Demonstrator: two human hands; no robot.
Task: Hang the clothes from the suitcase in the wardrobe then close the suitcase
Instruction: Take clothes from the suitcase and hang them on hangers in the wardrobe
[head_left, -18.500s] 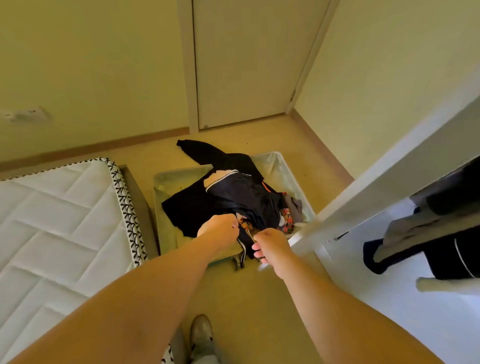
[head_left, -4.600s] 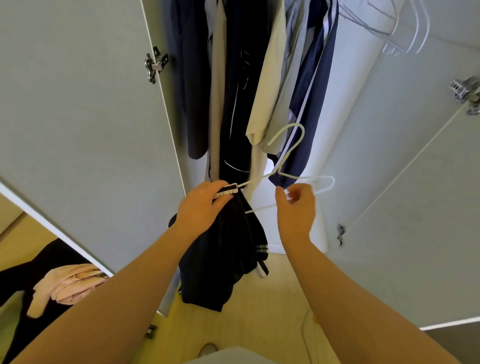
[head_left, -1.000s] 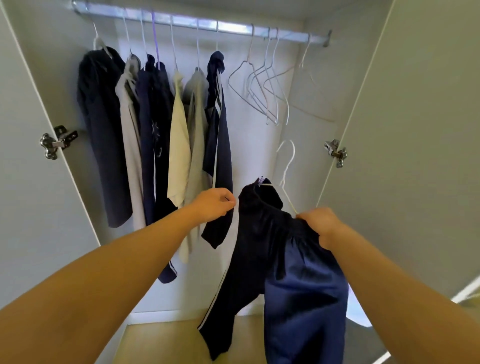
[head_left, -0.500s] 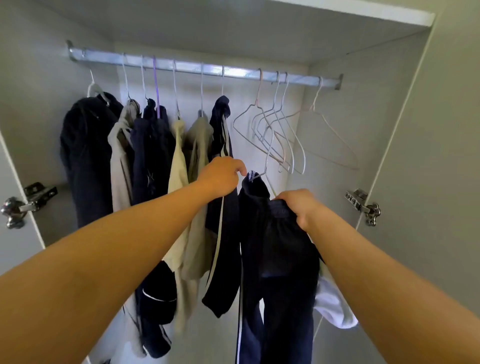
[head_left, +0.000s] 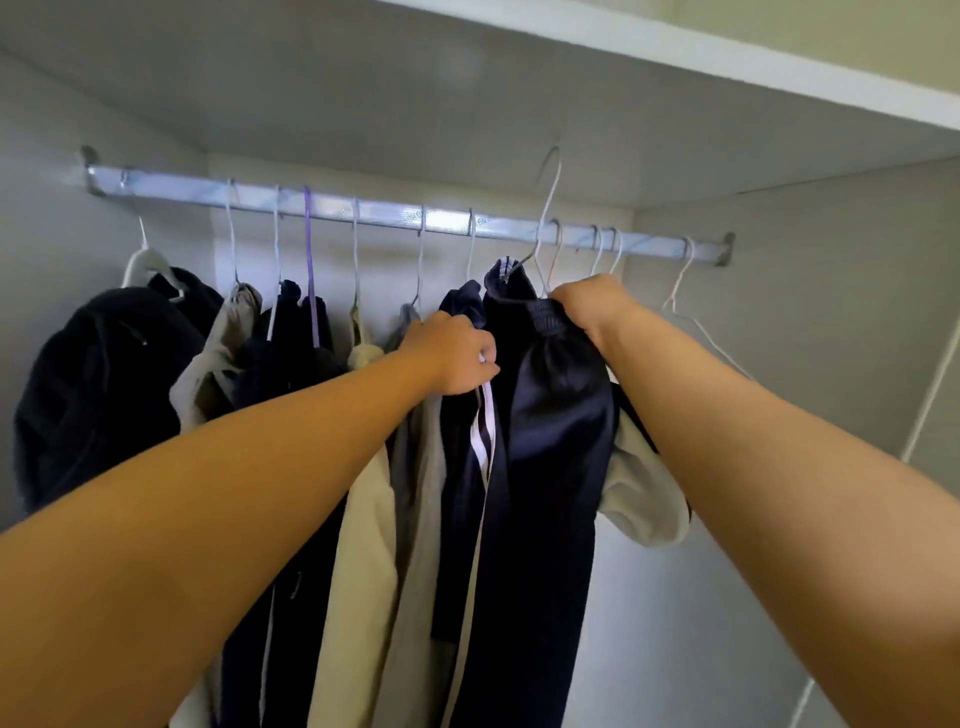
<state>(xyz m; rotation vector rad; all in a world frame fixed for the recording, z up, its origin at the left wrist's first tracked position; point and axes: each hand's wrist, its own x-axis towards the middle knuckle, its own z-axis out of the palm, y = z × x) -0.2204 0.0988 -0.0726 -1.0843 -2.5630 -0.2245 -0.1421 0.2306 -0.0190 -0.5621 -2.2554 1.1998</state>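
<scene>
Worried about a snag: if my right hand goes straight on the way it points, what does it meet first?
Probably the empty hangers just above the right hand, which grips the navy trousers, then the rail; depth is unclear.

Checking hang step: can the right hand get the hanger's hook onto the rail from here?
Probably yes. The right hand grips the trousers at their hanger, just under the rail, with the hook above it. The left hand holds the striped garment aside, and bare rail shows between hooks.

Right hand (head_left: 587, 304) grips navy trousers (head_left: 550, 415) on a wire hanger (head_left: 546, 208) at the rail (head_left: 389, 213); left hand (head_left: 452, 353) pinches striped garment (head_left: 480, 441)
</scene>
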